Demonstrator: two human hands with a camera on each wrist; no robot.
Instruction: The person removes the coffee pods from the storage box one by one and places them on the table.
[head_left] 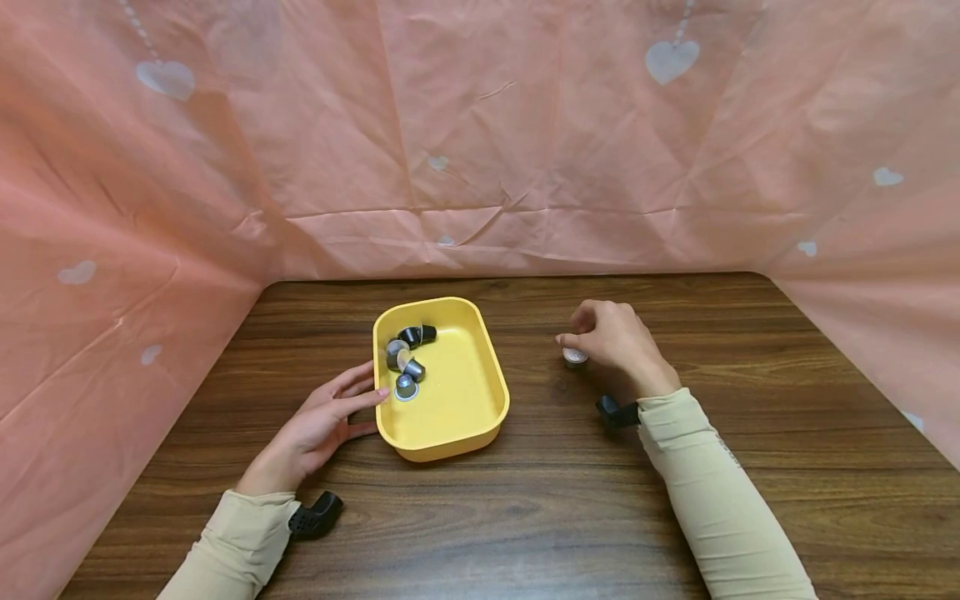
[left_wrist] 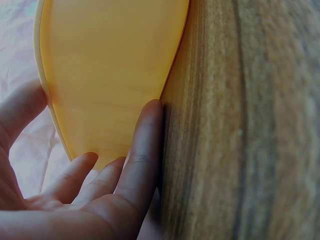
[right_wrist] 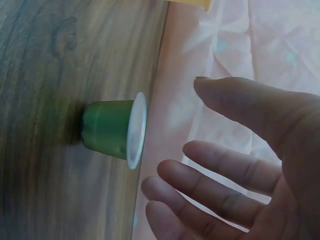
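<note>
My left hand (head_left: 318, 421) is at the left side of a yellow tub (head_left: 487, 367). One fingertip lies over its rim, while other extended digits touch the outer wall, as the left wrist view shows. Several dark and grey coffee capsules (head_left: 406, 386) lie along the tub's left side. Right of the tub, my right hand (head_left: 618, 342) hovers over a green coffee capsule (right_wrist: 107, 127). That capsule stands on its narrow end, its pale lid (head_left: 574, 356) upward. In the right wrist view the fingers are spread loosely, apart from the capsule, and nothing is between them.
The wooden table (head_left: 525, 517) has rounded far corners. A pink cloth (head_left: 480, 125) with white hearts hangs behind it and along both sides. Each wrist carries a black mount, the left one (head_left: 318, 515) close to the tabletop.
</note>
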